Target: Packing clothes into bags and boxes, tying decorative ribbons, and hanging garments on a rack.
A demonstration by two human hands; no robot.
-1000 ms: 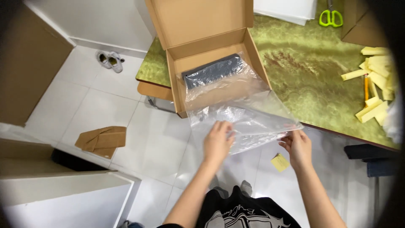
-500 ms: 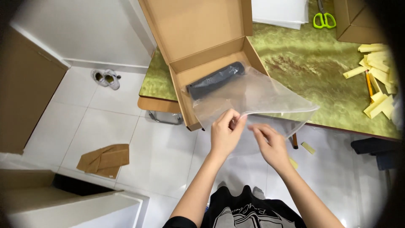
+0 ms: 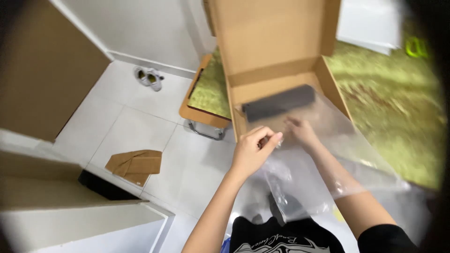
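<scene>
The left hand [image 3: 251,152] pinches the clear plastic bag's [image 3: 323,159] mouth, fingers closed; the right hand [image 3: 300,131] reaches inside it, grip unclear; the dark object [image 3: 277,102] lies in the open cardboard box [image 3: 276,56] beyond; keep the mouth taut.

A home room: tiled floor [image 3: 140,126], shoes [image 3: 148,78] by the wall.

We see left hand [image 3: 251,152] pinching clear plastic bag [image 3: 323,164] edge, right hand [image 3: 300,131] inside it, over open cardboard box [image 3: 276,56].
</scene>
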